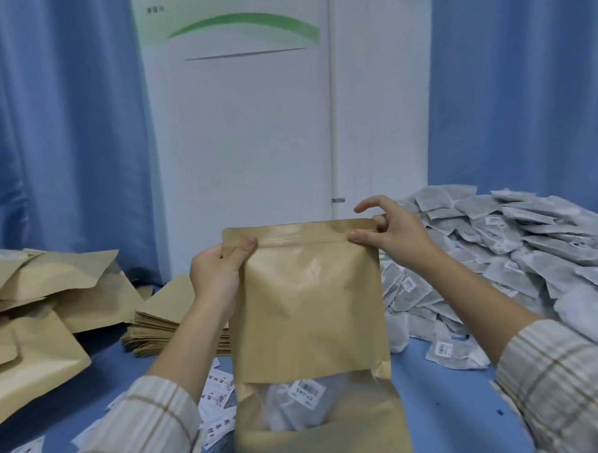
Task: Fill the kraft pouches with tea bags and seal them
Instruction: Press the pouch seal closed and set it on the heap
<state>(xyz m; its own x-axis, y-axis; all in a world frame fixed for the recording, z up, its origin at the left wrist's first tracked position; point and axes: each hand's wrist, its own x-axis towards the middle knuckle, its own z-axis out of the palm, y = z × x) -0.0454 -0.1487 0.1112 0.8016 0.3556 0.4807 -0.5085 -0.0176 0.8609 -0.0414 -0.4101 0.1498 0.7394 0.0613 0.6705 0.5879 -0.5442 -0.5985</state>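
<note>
Standing upright near centre on the blue table: one kraft pouch, with tea bags visible through its clear lower window. Left hand grips the pouch's top left corner, thumb pressed on the zip strip. Right hand pinches the top right corner between thumb and middle fingers, index finger lifted free. Printed labels lie scattered near left, beside the pouch. Farther left: a stack of flat pouches and loose filled pouches. Right: large heap of loose tea bags. Far: blue curtains, white panel.
</note>
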